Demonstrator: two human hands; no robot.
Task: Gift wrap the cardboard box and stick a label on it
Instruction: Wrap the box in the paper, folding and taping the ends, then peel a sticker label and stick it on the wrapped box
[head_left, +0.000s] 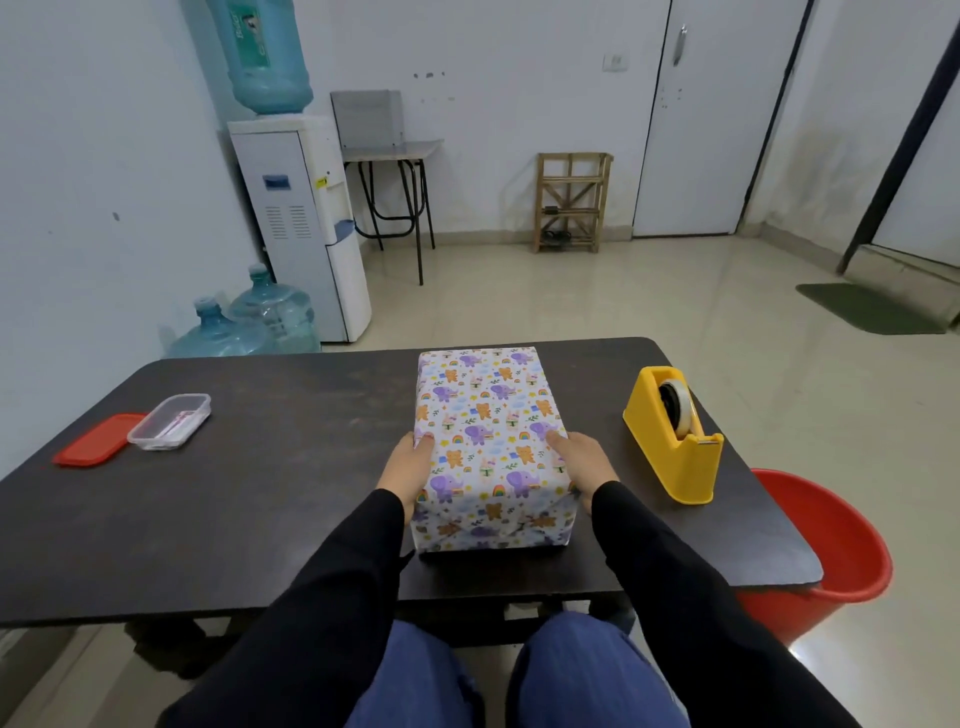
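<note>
Now, where is the box (488, 447), and what has hold of it? (Trainee)

It stands flat on the dark table (260, 493), near the front edge, long axis pointing away from the person. The left hand (410, 467) and right hand (584, 465) clasp its two long sides. Each thumb is hooked over the top edge. The fingers run down the side faces and are mostly hidden. (Instructor)

How should it handle? (Trainee)

Judge it light and stiff. It is a rectangular carton fully covered in printed paper with elephants, bears and rainbows. The paper looks smooth and probably slick, so a one-sided pinch may slip or crease it. Take hold as shown, with opposed palms on the long sides. Keep off the near end, where the folded flaps meet in diagonal seams and could lift. (Instructor)

And the label? (Trainee)

None shows on the top face, so that step appears outstanding. The flat top is the best seat for it. To the left, well apart from the box, sits a clear tub (169, 422) of thin plastic, its red lid (96, 439) lying beside it. It holds something pinkish. Whether that is the labels cannot be told. To the right stands a yellow tape dispenser (672, 436), blocky and probably weighted. (Instructor)
</note>
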